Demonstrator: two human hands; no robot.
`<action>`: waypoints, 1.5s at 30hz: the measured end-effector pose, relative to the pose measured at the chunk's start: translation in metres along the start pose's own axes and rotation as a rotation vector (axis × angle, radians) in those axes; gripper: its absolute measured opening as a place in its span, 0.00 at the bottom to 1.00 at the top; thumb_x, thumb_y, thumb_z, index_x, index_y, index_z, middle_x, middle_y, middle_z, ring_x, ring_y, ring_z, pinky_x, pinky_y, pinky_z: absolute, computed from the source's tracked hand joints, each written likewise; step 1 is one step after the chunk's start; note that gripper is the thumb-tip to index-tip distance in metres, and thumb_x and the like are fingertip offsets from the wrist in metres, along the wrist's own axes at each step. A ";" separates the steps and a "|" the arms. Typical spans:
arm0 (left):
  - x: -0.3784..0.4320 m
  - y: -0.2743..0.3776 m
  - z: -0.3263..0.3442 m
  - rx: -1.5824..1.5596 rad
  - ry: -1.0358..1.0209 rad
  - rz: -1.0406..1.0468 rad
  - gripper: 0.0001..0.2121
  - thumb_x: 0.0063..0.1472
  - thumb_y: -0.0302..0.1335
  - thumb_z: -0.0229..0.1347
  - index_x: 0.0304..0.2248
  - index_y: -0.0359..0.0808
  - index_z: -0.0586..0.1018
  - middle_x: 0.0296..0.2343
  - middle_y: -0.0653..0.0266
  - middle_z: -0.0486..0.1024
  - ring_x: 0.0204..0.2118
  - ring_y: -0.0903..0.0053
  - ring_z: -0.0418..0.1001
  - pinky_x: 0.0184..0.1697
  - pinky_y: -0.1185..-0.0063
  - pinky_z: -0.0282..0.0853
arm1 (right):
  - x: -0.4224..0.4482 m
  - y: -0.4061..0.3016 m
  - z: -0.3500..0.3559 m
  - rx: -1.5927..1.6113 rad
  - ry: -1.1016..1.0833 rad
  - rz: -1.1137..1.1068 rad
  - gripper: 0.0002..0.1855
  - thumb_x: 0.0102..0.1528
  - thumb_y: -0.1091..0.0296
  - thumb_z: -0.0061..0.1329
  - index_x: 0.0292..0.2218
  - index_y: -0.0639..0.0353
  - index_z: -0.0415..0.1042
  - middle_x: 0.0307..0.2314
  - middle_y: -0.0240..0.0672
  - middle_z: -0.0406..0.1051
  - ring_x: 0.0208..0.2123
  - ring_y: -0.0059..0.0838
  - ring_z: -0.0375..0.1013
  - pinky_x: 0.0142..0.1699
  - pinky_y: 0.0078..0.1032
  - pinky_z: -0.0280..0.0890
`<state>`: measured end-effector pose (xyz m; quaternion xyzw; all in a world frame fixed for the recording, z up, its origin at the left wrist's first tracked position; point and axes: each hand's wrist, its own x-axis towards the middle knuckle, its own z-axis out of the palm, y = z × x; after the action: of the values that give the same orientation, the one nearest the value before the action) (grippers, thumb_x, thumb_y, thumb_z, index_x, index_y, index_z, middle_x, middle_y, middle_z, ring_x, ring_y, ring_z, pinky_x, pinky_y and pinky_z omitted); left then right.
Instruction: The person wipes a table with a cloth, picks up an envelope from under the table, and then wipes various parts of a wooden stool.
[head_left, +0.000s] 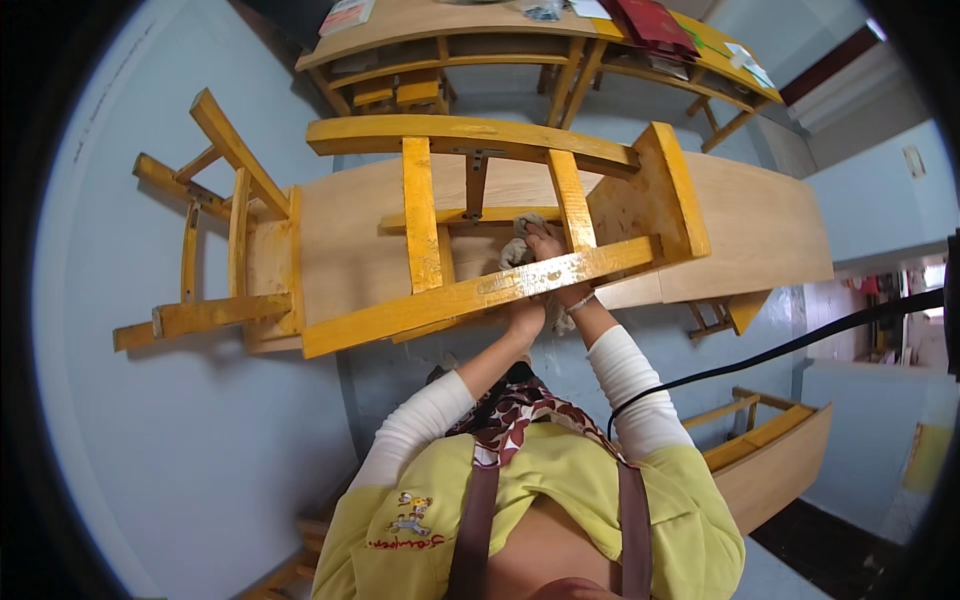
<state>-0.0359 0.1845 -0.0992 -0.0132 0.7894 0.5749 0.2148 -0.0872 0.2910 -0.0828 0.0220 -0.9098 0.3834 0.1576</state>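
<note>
A yellow wooden stool (465, 301) lies on its side on the table, seat (626, 202) to the right and legs pointing left. My right hand (546, 241) reaches in behind the near leg and holds a bunched greyish cloth (517, 251) inside the frame, close to a crossbar (573, 199). Below that same leg is my left hand (528, 318); its fingers are hidden by the wood, so what it grips cannot be seen. Some cloth also hangs down beside my right wrist.
The long wooden table (750, 225) runs across in front of me. A second yellow stool (274, 247) lies on its left end, against the wall. Farther back stand desks (480, 26) with papers and a red bag (651, 30). A black cable (780, 346) crosses at right, above a bench (780, 465).
</note>
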 end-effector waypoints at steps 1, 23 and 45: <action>-0.017 0.032 -0.002 -0.090 0.018 0.073 0.10 0.54 0.21 0.44 0.36 0.30 0.70 0.27 0.62 0.70 0.29 0.79 0.65 0.33 0.81 0.61 | -0.006 0.017 -0.003 -0.061 -0.015 -0.034 0.11 0.42 0.74 0.43 0.31 0.66 0.68 0.42 0.47 0.64 0.46 0.48 0.60 0.50 0.32 0.58; -0.054 0.001 -0.014 -0.512 -0.112 0.048 0.03 0.56 0.20 0.46 0.32 0.34 0.69 0.30 0.65 0.68 0.32 0.80 0.65 0.35 0.80 0.63 | 0.037 -0.072 -0.049 0.010 -0.672 0.053 0.21 0.31 0.74 0.50 0.33 0.62 0.71 0.31 0.46 0.69 0.37 0.47 0.64 0.44 0.34 0.61; -0.028 0.021 0.011 -0.025 0.131 0.325 0.17 0.53 0.26 0.48 0.41 0.29 0.62 0.35 0.47 0.66 0.38 0.60 0.63 0.42 0.69 0.58 | 0.044 -0.020 0.092 0.806 -1.171 -0.184 0.18 0.47 0.63 0.50 0.39 0.63 0.69 0.38 0.39 0.69 0.40 0.32 0.67 0.46 0.30 0.60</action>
<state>-0.0126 0.1948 -0.0732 0.0744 0.7863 0.6097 0.0670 -0.1508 0.2153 -0.1160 0.3571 -0.6270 0.6001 -0.3453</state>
